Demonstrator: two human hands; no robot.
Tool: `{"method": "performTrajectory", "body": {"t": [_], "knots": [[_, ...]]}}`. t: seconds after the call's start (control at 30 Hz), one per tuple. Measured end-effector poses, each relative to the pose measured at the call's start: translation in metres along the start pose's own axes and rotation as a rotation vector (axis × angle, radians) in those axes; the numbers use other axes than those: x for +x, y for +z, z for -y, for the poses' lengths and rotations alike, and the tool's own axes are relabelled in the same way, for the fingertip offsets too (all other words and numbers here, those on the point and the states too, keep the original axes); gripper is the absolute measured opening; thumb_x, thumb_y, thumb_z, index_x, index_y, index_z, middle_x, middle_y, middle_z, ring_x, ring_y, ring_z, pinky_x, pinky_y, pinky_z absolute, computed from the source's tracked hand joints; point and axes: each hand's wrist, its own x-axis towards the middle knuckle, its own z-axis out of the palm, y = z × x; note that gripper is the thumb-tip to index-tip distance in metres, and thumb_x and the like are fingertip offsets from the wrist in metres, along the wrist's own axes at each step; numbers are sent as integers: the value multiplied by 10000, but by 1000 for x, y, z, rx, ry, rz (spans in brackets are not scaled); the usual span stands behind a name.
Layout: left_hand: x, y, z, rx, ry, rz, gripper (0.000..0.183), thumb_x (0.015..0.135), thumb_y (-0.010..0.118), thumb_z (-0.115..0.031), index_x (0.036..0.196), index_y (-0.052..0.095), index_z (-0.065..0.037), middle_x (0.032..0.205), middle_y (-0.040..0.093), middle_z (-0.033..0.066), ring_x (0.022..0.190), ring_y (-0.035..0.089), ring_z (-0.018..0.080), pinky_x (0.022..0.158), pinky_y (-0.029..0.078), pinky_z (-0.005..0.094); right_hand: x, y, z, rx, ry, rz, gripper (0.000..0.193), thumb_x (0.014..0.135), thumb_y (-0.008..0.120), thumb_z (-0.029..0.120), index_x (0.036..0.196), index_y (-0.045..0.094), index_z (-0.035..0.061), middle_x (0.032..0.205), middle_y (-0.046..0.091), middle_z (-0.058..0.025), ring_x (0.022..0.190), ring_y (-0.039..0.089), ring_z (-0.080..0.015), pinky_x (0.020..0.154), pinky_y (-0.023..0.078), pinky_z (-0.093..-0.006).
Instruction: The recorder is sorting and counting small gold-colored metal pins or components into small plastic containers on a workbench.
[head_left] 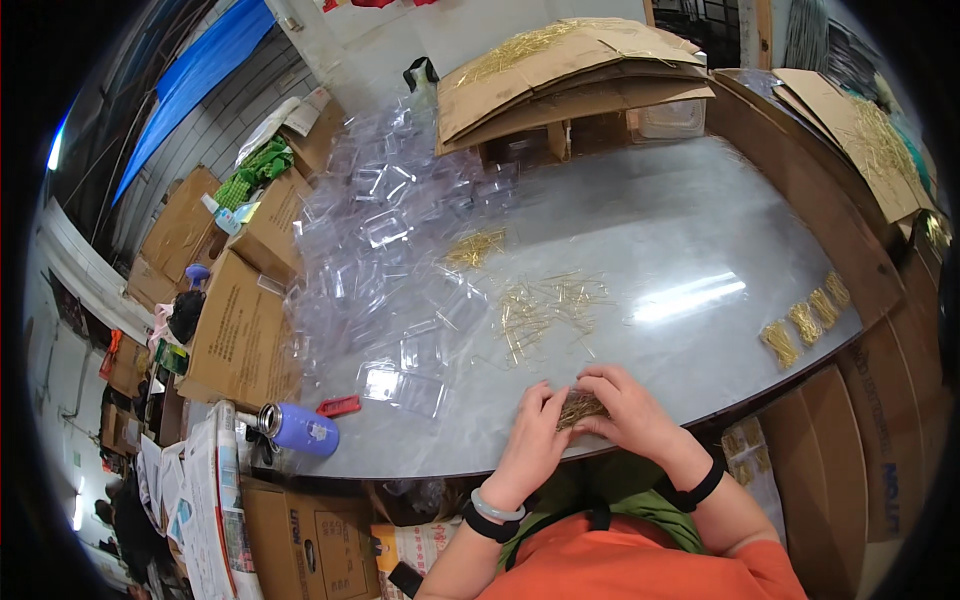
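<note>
At the table's near edge, my left hand (533,435) and my right hand (632,415) close together around a bundle of thin gold wire pieces (580,409). Fingers of both hands curl over its two sides, so only the middle of the bundle shows. Just beyond my hands, loose gold wire pieces (525,318) lie scattered on the grey tabletop (640,220). A smaller heap of gold wire pieces (477,247) sits farther off to the left. Several gathered bundles of gold wire (803,323) lie in a row near the right edge.
Clear plastic boxes (385,235) pile up over the table's left side. A purple bottle (308,430) lies by a red tool-like object (338,405) at the near left. Cardboard sheets (570,85) with gold wires rest at the back. Cardboard (800,200) walls the right edge.
</note>
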Motion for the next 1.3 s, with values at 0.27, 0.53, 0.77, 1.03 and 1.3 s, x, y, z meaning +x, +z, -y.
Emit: {"method": "performTrajectory", "body": {"t": [0.27,0.53,0.77,1.03,1.3], "knots": [[4,4,2,99,146,-9,594,868,744,-96,1400,513,30,1444,498,238,1381,436,442,1156,374,494,-6,2,-13,28,-3,13,322,848,780,142,1100,613,32,1196,603,-160,1136,579,-376,980,487,-430],[6,1,-17,100,151,16,654,881,751,-130,1435,454,52,1459,480,247,1388,431,443,1164,368,505,-25,18,8,186,321,-326,377,945,503,1,1322,525,6,1389,498,-184,1319,474,-330,1140,360,-391],[7,12,-8,36,161,-4,593,912,719,-115,1425,466,42,1410,490,253,1341,465,451,1094,431,486,-16,18,2,835,332,-256,564,856,490,-34,1418,463,-22,1454,445,-153,1443,380,-265,1231,280,-407],[6,14,-13,43,115,-104,489,964,656,-104,1403,494,38,1375,518,261,1291,509,452,1066,453,480,-42,-23,27,-401,79,-93,323,781,693,33,1097,629,56,1076,634,-128,1100,584,-336,968,439,-475],[4,20,-11,89,89,-138,506,974,628,-113,1419,466,67,1385,502,273,1325,467,462,1112,408,505,-58,17,44,-336,39,-149,422,795,710,29,1210,634,28,1167,678,-115,1166,601,-305,1017,431,-476]]}}
